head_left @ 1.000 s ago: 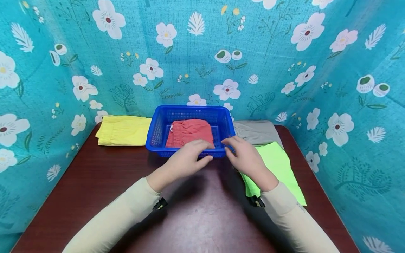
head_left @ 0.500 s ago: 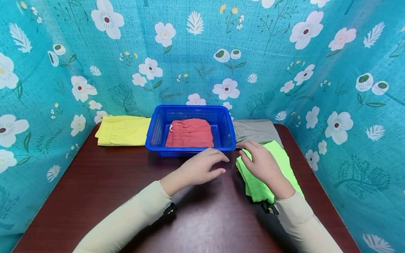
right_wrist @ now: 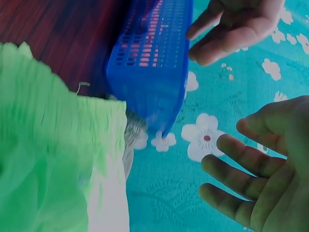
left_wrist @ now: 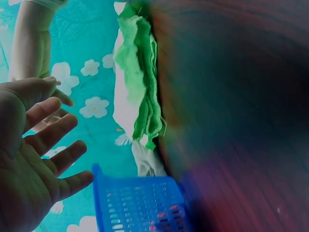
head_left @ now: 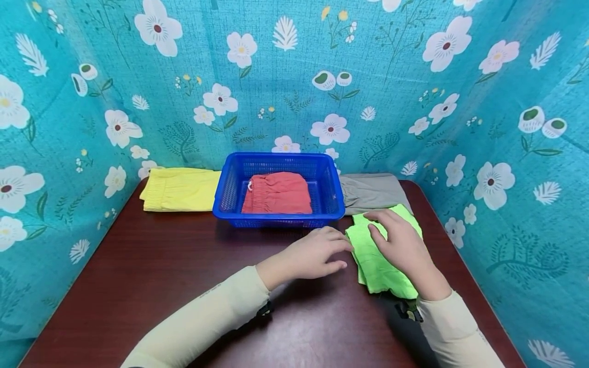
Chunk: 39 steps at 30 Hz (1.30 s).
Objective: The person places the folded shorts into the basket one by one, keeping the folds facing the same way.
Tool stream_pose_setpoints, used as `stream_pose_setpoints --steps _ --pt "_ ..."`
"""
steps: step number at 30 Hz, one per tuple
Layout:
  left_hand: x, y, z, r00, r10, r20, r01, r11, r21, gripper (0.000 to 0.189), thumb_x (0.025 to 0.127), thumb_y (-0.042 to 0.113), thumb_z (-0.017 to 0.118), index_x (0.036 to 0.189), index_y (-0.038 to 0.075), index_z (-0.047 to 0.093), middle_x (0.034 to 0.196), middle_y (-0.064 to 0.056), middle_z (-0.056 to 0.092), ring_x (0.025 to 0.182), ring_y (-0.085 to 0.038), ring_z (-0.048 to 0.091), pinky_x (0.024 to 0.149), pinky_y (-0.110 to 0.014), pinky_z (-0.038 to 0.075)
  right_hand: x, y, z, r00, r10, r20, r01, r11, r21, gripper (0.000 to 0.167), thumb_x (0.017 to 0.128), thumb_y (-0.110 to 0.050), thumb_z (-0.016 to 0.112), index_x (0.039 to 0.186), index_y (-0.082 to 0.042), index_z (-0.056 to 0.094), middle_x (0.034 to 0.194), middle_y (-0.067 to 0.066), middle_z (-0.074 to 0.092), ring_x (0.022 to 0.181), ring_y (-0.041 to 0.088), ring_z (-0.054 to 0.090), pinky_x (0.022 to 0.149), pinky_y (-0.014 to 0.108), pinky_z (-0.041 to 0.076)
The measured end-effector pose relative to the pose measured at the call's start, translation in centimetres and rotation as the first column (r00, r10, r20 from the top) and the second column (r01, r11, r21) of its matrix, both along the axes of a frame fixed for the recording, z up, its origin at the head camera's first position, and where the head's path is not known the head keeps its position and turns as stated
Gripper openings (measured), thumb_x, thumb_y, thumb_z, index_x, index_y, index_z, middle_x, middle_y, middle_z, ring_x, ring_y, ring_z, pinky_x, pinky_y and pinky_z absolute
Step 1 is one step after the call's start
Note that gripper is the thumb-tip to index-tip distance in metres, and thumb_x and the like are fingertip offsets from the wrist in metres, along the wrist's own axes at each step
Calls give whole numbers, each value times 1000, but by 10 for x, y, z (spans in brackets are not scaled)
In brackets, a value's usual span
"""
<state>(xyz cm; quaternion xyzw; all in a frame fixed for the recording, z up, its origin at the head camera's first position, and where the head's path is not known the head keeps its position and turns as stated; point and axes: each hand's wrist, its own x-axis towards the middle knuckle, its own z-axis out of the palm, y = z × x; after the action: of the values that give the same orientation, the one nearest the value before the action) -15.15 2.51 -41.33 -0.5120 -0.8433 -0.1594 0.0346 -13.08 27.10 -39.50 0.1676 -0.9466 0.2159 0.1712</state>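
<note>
In the head view my right hand [head_left: 405, 245] hovers over a folded bright green garment [head_left: 375, 260], its fingers loosely bent and holding nothing. My left hand [head_left: 317, 253] is in the air just left of that garment, relaxed and bare. Both wrist views show spread fingers with nothing in them. At the back centre stands a blue perforated basket [head_left: 278, 217]. Inside it lies a folded red garment [head_left: 278, 194] with a gathered waistband and a white drawstring end. In the right wrist view the green garment [right_wrist: 43, 140] shows a gathered, elastic-looking edge.
A folded yellow garment [head_left: 181, 189] lies left of the basket. To the basket's right is a folded grey garment [head_left: 372, 191], partly behind the green one. The dark wood table [head_left: 184, 255] meets a flowered turquoise curtain [head_left: 276, 76] at the back and sides.
Both hands have moved right and toward me, away from the basket's front rim. The right hand is now above the green garment, the left beside it. The basket and red garment stay put.
</note>
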Motion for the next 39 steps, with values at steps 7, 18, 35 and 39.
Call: stream_pose_setpoints --steps 7,18,35,39 --pt "2 19 -6 998 -31 -46 26 995 -98 39 102 40 60 138 24 63 140 4 62 134 -20 50 113 -38 40 4 20 -3 998 -56 -12 56 998 2 28 98 -15 68 126 -11 68 121 10 69 107 30 66 79 51 56" --pt "2 42 -19 996 -23 -86 3 975 -223 42 101 42 61 142 31 58 142 9 59 137 -19 47 115 -39 37 6 46 -8 992 -117 40 117 993 -4 29 99 -16 67 127 -10 67 122 15 67 110 35 64 80 57 55" --pt "-8 72 -30 995 -50 -89 13 927 -374 47 102 43 61 148 40 51 159 12 42 148 -20 36 118 -55 32 2 85 -25 953 -176 248 167 984 56 32 101 -17 64 128 0 65 128 27 62 119 47 57 88 64 51" --pt "-12 81 -34 993 -60 -98 18 922 -388 48 102 48 58 149 41 50 161 12 39 150 -21 33 119 -53 31 -2 92 -31 933 -184 310 165 982 86 33 101 -19 63 129 0 64 130 28 60 121 48 55 92 65 49"
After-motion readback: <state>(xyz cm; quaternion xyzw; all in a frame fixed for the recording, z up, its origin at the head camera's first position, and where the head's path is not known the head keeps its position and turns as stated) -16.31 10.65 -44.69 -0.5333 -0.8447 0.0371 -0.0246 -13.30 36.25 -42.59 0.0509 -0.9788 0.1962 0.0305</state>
